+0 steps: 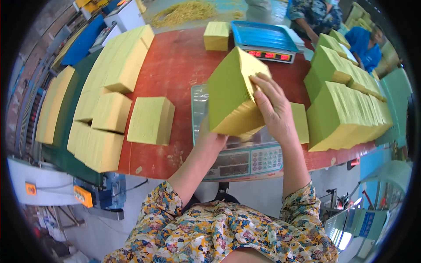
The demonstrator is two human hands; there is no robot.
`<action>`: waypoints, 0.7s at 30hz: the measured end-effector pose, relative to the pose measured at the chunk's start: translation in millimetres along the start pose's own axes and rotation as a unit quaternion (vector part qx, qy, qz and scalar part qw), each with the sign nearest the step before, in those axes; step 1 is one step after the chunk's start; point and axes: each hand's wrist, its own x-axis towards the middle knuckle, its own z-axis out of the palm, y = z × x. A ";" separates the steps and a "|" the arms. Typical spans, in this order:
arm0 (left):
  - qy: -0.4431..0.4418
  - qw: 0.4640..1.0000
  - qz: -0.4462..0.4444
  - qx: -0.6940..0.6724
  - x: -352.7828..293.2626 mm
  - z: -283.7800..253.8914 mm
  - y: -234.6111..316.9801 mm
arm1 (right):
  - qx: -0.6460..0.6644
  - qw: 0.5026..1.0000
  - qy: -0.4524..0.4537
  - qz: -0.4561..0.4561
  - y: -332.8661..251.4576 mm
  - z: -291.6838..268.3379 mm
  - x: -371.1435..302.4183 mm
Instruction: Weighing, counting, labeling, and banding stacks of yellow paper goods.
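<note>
A thick stack of yellow paper [228, 90] is tilted in the air over the near weighing scale [199, 103], held between both hands. My left hand [214, 136] supports it at the lower left corner, its fingers mostly hidden under the paper. My right hand [272, 107] presses against the right side, fingers bent over the edge and thumb along the paper. Beneath the stack, the scale's metal pan shows in part, with a keypad panel [266, 158] at its front. Another yellow paper block [300, 122] stands just right of my right hand, partly covered by it.
One paper block [147, 120] stands alone left of the scale on the red table [169, 57]. Rows of blocks line the left [116, 61] and right [346, 116] sides. Beyond are a blue-trayed scale [263, 35] and a single block [216, 36]. Two people are at the far right.
</note>
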 end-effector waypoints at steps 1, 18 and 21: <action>0.085 0.955 -0.193 -0.210 2.1 -4.4 1.4 | -0.062 0.998 -0.003 -0.028 1.4 4.3 3.4; 0.069 0.654 -0.041 0.753 -39.3 -205.8 54.2 | -0.278 0.952 -0.006 -0.126 -55.0 53.6 -14.9; -0.023 0.695 -0.054 0.717 -36.8 -209.2 47.4 | -0.178 0.976 -0.015 -0.124 -106.6 64.8 -35.2</action>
